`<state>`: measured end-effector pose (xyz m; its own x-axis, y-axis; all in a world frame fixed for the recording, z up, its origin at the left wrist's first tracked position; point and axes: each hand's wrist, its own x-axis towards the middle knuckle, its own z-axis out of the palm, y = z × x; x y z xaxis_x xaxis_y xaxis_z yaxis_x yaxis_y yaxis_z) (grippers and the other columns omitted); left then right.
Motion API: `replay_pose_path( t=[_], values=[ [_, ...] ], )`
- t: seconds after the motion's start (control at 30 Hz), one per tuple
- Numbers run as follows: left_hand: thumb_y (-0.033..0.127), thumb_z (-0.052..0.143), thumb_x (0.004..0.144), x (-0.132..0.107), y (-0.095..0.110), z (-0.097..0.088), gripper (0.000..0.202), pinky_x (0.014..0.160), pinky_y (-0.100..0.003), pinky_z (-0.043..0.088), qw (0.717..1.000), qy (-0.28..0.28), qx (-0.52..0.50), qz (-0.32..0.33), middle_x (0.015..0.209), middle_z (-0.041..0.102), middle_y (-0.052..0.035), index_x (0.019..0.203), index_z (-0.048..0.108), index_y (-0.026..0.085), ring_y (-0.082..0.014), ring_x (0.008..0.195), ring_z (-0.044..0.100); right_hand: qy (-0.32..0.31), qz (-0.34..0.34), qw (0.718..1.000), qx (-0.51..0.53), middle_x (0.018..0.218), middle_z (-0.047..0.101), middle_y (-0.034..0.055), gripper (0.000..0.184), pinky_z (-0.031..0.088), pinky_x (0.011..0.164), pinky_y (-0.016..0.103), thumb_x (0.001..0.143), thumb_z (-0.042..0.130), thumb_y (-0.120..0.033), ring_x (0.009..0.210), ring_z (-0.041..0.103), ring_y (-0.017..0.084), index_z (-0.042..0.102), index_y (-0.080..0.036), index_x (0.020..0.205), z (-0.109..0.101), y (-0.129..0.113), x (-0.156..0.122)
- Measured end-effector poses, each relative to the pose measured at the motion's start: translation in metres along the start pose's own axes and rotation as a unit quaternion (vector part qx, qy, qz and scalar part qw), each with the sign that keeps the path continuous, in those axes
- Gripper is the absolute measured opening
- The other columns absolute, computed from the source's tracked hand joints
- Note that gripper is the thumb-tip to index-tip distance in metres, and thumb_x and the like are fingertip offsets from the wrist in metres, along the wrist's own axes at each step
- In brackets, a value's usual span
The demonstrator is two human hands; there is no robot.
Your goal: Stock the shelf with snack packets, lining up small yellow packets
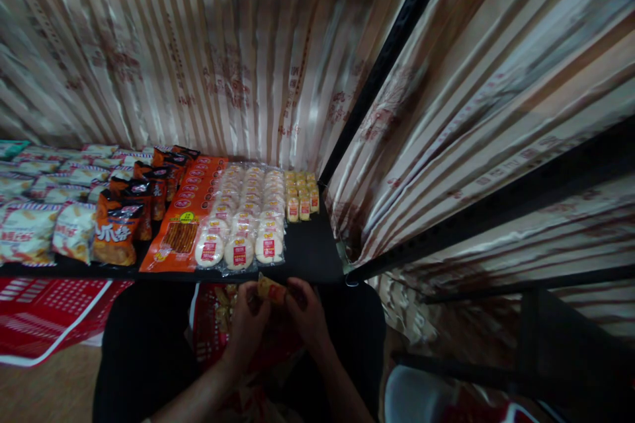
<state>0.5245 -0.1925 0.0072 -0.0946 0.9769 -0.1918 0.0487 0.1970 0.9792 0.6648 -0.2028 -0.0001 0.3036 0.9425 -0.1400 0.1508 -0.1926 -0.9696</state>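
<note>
My left hand (pixel 248 324) and my right hand (pixel 307 314) meet just below the front edge of a black shelf (pixel 310 251). Both are closed round a small yellow-and-red snack packet (pixel 270 289) held between them. Under my hands sits a red printed bag (pixel 213 327) with more packets inside. On the shelf above lie rows of round white cakes in clear wrap (pixel 243 225) and small yellow packets (pixel 301 197) to their right.
Orange flat snack packs (pixel 186 218), dark orange bags (pixel 124 218) and pale bags (pixel 44 211) fill the shelf's left. Striped plastic sheeting (pixel 223 46) hangs behind and at right, over black rack bars (pixel 391 53). A red-and-white sheet (pixel 44 317) lies below left.
</note>
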Motion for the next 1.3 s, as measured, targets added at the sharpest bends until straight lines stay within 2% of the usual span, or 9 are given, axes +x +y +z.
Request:
replay_pose_path(
  t=[0.1, 0.2, 0.33, 0.43, 0.67, 0.8, 1.0, 1.13, 1.3],
  values=[
    [0.028, 0.054, 0.067, 0.0, 0.0, 0.001, 0.043, 0.077, -0.037, 0.052, 1.0, 0.002, -0.024, -0.007, 0.102, 0.06, -0.0089, 0.107, 0.044, 0.018, -0.0209, 0.089, 0.063, 0.019, 0.03, 0.999, -0.001, 0.104, 0.068, 0.0086, 0.035, 0.051, 0.087, 0.036, 0.071, 0.061, -0.036, 0.098, 0.064, 0.024, 0.062, -0.018, 0.101, 0.001, -0.004, 0.0],
    [0.021, 0.051, 0.067, -0.001, 0.002, 0.002, 0.051, 0.087, -0.037, 0.047, 1.0, -0.001, 0.005, 0.027, 0.111, 0.057, -0.0082, 0.117, 0.042, 0.02, -0.0206, 0.1, 0.059, 0.017, 0.033, 0.999, 0.012, 0.102, 0.069, 0.0079, 0.035, 0.052, 0.083, 0.035, 0.072, 0.06, -0.038, 0.095, 0.065, 0.023, 0.063, -0.018, 0.1, 0.001, -0.01, -0.001],
    [0.02, 0.049, 0.065, -0.002, 0.006, 0.003, 0.043, 0.098, -0.042, 0.04, 0.997, -0.004, 0.054, 0.05, 0.113, 0.058, -0.0074, 0.108, 0.051, 0.02, -0.0231, 0.11, 0.054, 0.031, 0.033, 0.998, 0.043, 0.098, 0.07, 0.0065, 0.034, 0.053, 0.081, 0.033, 0.071, 0.062, -0.038, 0.092, 0.066, 0.022, 0.064, -0.019, 0.098, 0.001, -0.013, 0.001],
    [0.025, 0.05, 0.066, -0.003, 0.01, 0.004, 0.036, 0.094, -0.042, 0.043, 0.997, -0.021, 0.07, 0.027, 0.104, 0.062, -0.0073, 0.102, 0.053, 0.02, -0.0238, 0.101, 0.058, 0.043, 0.034, 0.996, 0.073, 0.094, 0.071, 0.0055, 0.033, 0.054, 0.078, 0.034, 0.069, 0.064, -0.038, 0.087, 0.066, 0.022, 0.065, -0.02, 0.095, 0.0, -0.01, 0.008],
    [0.041, 0.052, 0.076, -0.006, 0.019, 0.008, 0.024, 0.075, -0.034, 0.048, 0.994, -0.086, 0.072, 0.008, 0.086, 0.064, -0.0036, 0.088, 0.055, 0.021, -0.0209, 0.081, 0.061, 0.065, 0.019, 0.987, 0.144, 0.09, 0.07, 0.0042, 0.036, 0.053, 0.08, 0.035, 0.063, 0.069, -0.038, 0.086, 0.066, 0.021, 0.062, -0.02, 0.094, -0.002, -0.014, 0.02],
    [0.038, 0.055, 0.076, -0.003, 0.022, 0.012, 0.02, 0.074, -0.034, 0.047, 0.992, -0.081, 0.098, 0.023, 0.084, 0.064, -0.0034, 0.086, 0.054, 0.02, -0.0209, 0.08, 0.061, 0.089, 0.022, 0.982, 0.164, 0.088, 0.07, 0.0039, 0.042, 0.053, 0.08, 0.034, 0.062, 0.07, -0.04, 0.084, 0.066, 0.02, 0.06, -0.02, 0.097, 0.0, -0.019, 0.023],
    [0.037, 0.052, 0.076, 0.004, 0.032, 0.025, 0.018, 0.068, -0.032, 0.047, 0.993, -0.08, 0.072, 0.049, 0.077, 0.062, -0.0021, 0.082, 0.052, 0.02, -0.0197, 0.072, 0.061, 0.079, 0.017, 0.986, 0.144, 0.09, 0.07, 0.006, 0.036, 0.053, 0.081, 0.036, 0.066, 0.067, -0.046, 0.085, 0.066, 0.022, 0.062, -0.019, 0.09, -0.002, -0.022, 0.022],
    [0.03, 0.052, 0.075, 0.009, 0.035, 0.035, 0.012, 0.071, -0.033, 0.049, 0.994, -0.077, 0.058, 0.058, 0.078, 0.063, -0.0014, 0.083, 0.052, 0.021, -0.0195, 0.074, 0.061, 0.076, 0.012, 0.988, 0.131, 0.09, 0.07, 0.0058, 0.035, 0.054, 0.078, 0.036, 0.066, 0.067, -0.043, 0.084, 0.067, 0.023, 0.061, -0.02, 0.091, -0.002, -0.021, 0.019],
    [0.027, 0.05, 0.075, 0.016, 0.028, 0.047, 0.014, 0.081, -0.036, 0.048, 0.993, -0.07, 0.047, 0.08, 0.088, 0.063, -0.0042, 0.087, 0.054, 0.02, -0.0199, 0.085, 0.06, 0.064, -0.005, 0.992, 0.105, 0.096, 0.07, 0.0053, 0.041, 0.053, 0.081, 0.035, 0.07, 0.065, -0.04, 0.091, 0.066, 0.023, 0.057, -0.02, 0.105, -0.003, -0.021, 0.019]
  ],
)
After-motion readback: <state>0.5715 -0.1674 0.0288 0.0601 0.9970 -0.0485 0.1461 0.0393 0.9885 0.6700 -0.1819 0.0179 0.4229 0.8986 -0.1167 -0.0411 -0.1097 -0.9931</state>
